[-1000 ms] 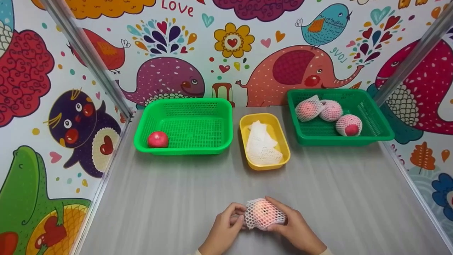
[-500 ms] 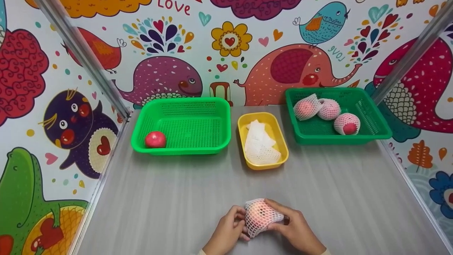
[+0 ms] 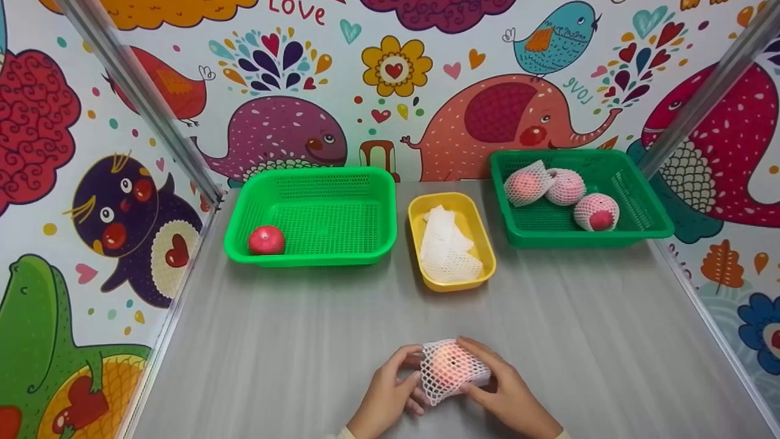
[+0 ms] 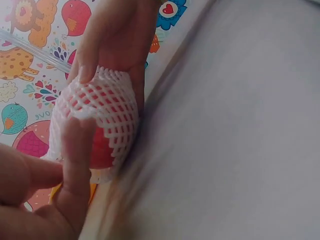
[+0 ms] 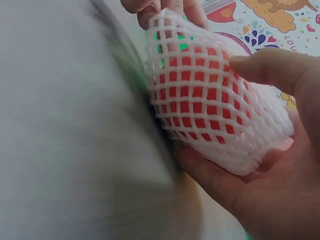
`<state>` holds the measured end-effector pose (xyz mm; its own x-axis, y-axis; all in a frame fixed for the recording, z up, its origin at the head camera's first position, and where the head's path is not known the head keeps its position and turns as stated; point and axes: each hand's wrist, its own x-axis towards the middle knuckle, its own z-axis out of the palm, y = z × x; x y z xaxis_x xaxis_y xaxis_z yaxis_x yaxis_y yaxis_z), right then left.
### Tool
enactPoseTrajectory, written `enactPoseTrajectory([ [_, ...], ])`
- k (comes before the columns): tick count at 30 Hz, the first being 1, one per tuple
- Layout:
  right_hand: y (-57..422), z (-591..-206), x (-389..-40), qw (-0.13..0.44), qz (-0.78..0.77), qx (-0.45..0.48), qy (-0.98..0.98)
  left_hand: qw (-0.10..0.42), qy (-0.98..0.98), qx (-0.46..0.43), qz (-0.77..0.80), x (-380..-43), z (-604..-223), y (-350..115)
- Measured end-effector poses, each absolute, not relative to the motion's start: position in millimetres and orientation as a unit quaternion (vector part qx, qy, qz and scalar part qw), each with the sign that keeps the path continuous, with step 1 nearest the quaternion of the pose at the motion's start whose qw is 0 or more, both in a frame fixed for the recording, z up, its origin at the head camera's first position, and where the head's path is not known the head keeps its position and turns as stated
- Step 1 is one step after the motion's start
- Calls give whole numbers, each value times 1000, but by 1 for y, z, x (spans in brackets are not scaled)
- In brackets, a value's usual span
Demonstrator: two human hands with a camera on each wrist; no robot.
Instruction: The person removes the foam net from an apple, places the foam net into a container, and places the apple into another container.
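Note:
A red apple in a white foam net is held low over the front of the table. My right hand grips it from the right, thumb and fingers on opposite sides. At the net's left edge is my left hand, its bent fingers hooked at the rim. One left finger overlaps the apple in the left wrist view, where bare red skin shows through the net's opening. Through the loose mesh in the right wrist view, part of a left finger shows behind the rim.
At the back left stands a bright green basket with one bare apple. A yellow tray of flat foam nets is in the middle. The dark green basket at back right holds several netted apples.
The net's left rim was drawn down to the left half a second ago and now spans the left fingers more evenly. The right hand has kept its grip on the apple.

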<state>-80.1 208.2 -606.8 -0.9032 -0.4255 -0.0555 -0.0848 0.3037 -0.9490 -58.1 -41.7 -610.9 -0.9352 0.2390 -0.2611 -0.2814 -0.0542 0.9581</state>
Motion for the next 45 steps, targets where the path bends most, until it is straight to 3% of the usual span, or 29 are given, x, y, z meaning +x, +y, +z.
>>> enactPoseTrajectory([
  [4, 209, -605, -80, 130, -559, -156, 804, 182, 670, -17, 720, -59, -613, -39],
  [11, 210, -605, -80, 123, -562, -145, 805, 135, 747, -2, 651, -64, -615, -36],
  [24, 210, -605, -79, 114, -617, -92, 773, 202, 701, 23, 684, -59, -614, -31],
  [38, 213, -604, -78, 88, -648, -56, 754, 173, 769, 93, 609, -62, -617, -23],
  [45, 215, -604, -80, 64, -669, -54, 739, 175, 750, 79, 633, -62, -617, -25],
])
